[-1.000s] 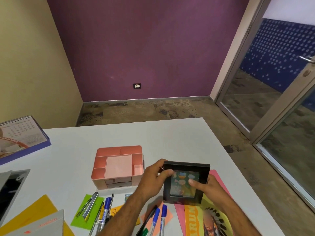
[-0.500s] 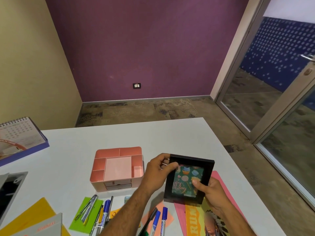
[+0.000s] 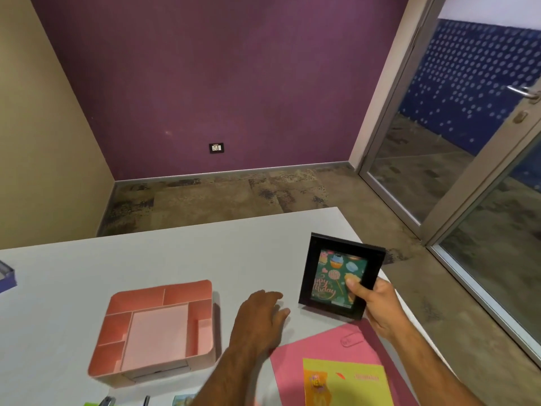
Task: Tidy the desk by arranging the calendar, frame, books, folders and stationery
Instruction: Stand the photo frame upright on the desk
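Desk: white desk [image 3: 181, 259] before a purple wall.
Frame: black frame [image 3: 341, 276] stands near upright at the desk's right edge (cupcake card inside).
Right hand: your right hand [image 3: 377, 309] grips the frame's lower right corner, thumb on the glass.
Left hand: your left hand [image 3: 260, 320] hovers left of the frame, fingers relaxed, holding nothing.
Organiser: pink organiser [image 3: 158, 329] sits farther left of the frame.
Folder: pink folder [image 3: 322, 347] lies just nearer you than the frame.

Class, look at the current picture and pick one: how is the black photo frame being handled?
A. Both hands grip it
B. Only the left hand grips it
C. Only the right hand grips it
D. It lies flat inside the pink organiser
C: the right hand pinches the lower right side of the photo frame, thumb on its front, while the left hand hovers apart from it, fingers relaxed, beside the pink organiser.
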The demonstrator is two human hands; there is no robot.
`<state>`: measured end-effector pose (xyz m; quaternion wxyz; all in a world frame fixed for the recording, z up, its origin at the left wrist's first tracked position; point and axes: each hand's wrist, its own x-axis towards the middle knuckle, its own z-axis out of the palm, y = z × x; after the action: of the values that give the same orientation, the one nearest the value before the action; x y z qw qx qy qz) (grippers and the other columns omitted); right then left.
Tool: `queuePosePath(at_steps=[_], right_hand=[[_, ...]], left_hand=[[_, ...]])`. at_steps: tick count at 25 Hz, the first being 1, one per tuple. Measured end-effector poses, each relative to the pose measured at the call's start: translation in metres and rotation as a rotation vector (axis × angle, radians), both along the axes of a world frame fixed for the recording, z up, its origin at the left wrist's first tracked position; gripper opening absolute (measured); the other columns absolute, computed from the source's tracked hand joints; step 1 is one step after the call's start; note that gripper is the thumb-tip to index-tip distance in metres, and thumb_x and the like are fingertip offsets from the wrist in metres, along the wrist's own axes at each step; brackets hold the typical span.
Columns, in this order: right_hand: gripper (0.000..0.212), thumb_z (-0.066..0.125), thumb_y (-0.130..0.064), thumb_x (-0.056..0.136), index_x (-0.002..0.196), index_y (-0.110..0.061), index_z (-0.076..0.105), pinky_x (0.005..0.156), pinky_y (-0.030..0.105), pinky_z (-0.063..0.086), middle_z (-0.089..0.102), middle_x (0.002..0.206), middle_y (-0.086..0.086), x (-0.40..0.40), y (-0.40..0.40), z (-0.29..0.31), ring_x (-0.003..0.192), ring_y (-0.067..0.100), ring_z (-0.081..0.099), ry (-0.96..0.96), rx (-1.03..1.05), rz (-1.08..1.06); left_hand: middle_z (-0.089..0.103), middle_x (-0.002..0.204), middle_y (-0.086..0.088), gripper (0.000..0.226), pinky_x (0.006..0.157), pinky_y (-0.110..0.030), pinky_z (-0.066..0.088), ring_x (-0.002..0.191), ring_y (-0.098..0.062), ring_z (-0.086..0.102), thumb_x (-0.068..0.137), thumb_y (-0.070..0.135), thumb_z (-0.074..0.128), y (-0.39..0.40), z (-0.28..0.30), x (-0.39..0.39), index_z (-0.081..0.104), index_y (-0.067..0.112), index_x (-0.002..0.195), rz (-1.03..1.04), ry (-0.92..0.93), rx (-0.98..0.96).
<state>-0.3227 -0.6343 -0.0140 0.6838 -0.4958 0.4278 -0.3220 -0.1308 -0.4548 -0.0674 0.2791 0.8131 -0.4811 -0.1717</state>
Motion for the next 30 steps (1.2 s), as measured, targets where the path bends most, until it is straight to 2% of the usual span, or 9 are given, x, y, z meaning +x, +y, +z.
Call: queuePosePath(at_steps=[3, 6, 9, 10, 13, 15, 19, 24, 30], right_hand=[[0.022, 0.070, -0.004, 0.081, 0.102, -0.010, 0.068, 0.080, 0.041, 0.058, 0.075, 0.103, 0.011, 0.017, -0.049, -0.004, 0.094, 0.028, 0.072, 0.025, -0.029, -0.028], [0.018, 0.067, 0.000, 0.084, 0.098, -0.011, 0.068, 0.078, 0.039, 0.056, 0.073, 0.102, 0.009, 0.037, -0.093, -0.009, 0.092, 0.024, 0.071, 0.027, -0.042, -0.050], [0.017, 0.064, 0.001, 0.086, 0.100, -0.010, 0.066, 0.078, 0.039, 0.056, 0.072, 0.103, 0.009, 0.056, -0.132, -0.013, 0.091, 0.023, 0.070, 0.024, -0.045, -0.067], [0.017, 0.064, 0.001, 0.087, 0.100, -0.010, 0.066, 0.076, 0.038, 0.056, 0.072, 0.102, 0.008, 0.062, -0.143, -0.015, 0.090, 0.021, 0.070, 0.022, -0.045, -0.071], [0.017, 0.064, 0.000, 0.087, 0.102, -0.009, 0.065, 0.072, 0.036, 0.056, 0.071, 0.103, 0.009, 0.073, -0.171, -0.023, 0.092, 0.023, 0.069, 0.027, -0.042, -0.076], [0.020, 0.064, -0.001, 0.088, 0.107, -0.007, 0.064, 0.077, 0.041, 0.056, 0.071, 0.107, 0.011, 0.079, -0.184, -0.030, 0.097, 0.026, 0.069, 0.033, -0.031, -0.083], [0.025, 0.065, -0.005, 0.088, 0.112, -0.009, 0.065, 0.084, 0.048, 0.057, 0.073, 0.111, 0.010, 0.084, -0.201, -0.042, 0.100, 0.028, 0.071, 0.062, -0.010, -0.081], [0.024, 0.065, -0.007, 0.090, 0.113, -0.011, 0.064, 0.089, 0.051, 0.055, 0.072, 0.113, 0.009, 0.086, -0.213, -0.052, 0.103, 0.028, 0.070, 0.088, -0.010, -0.059], [0.029, 0.069, -0.008, 0.087, 0.114, -0.014, 0.064, 0.077, 0.043, 0.060, 0.073, 0.111, 0.005, 0.080, -0.209, -0.055, 0.096, 0.021, 0.072, 0.163, -0.039, -0.016]], left_hand=[[0.037, 0.156, 0.012, 0.050, 0.121, -0.038, 0.015, 0.148, -0.016, 0.023, 0.099, 0.054, 0.033, -0.022, -0.023, 0.010, 0.039, 0.035, 0.146, -0.017, -0.144, 0.090], [0.007, 0.166, 0.010, 0.064, 0.121, -0.049, -0.003, 0.153, -0.019, -0.002, 0.097, 0.064, 0.014, -0.045, -0.043, 0.021, 0.015, 0.037, 0.155, -0.056, -0.264, 0.191], [-0.018, 0.163, 0.009, 0.077, 0.117, -0.055, -0.018, 0.150, -0.022, -0.021, 0.088, 0.078, -0.002, -0.058, -0.058, 0.021, -0.003, 0.042, 0.155, -0.075, -0.313, 0.236], [-0.015, 0.163, 0.007, 0.078, 0.117, -0.057, -0.016, 0.151, -0.023, -0.018, 0.087, 0.079, -0.002, -0.060, -0.062, 0.020, 0.001, 0.042, 0.155, -0.071, -0.341, 0.240], [0.022, 0.162, 0.000, 0.073, 0.116, -0.061, 0.007, 0.151, -0.028, 0.015, 0.094, 0.074, 0.018, -0.060, -0.064, 0.019, 0.033, 0.034, 0.152, -0.062, -0.377, 0.239], [0.030, 0.160, -0.002, 0.071, 0.114, -0.061, 0.012, 0.149, -0.028, 0.023, 0.094, 0.072, 0.023, -0.060, -0.066, 0.019, 0.039, 0.031, 0.150, -0.078, -0.387, 0.235], [0.016, 0.164, 0.002, 0.073, 0.118, -0.060, 0.003, 0.152, -0.026, 0.009, 0.093, 0.074, 0.015, -0.061, -0.072, 0.021, 0.027, 0.036, 0.154, -0.056, -0.410, 0.205], [0.018, 0.164, 0.001, 0.073, 0.117, -0.062, 0.007, 0.152, -0.026, 0.011, 0.093, 0.073, 0.015, -0.061, -0.072, 0.020, 0.028, 0.035, 0.153, -0.053, -0.373, 0.225], [0.003, 0.165, 0.005, 0.078, 0.118, -0.059, -0.007, 0.152, -0.023, -0.006, 0.089, 0.077, 0.004, -0.061, -0.071, 0.021, 0.016, 0.039, 0.156, -0.044, -0.378, 0.221]])
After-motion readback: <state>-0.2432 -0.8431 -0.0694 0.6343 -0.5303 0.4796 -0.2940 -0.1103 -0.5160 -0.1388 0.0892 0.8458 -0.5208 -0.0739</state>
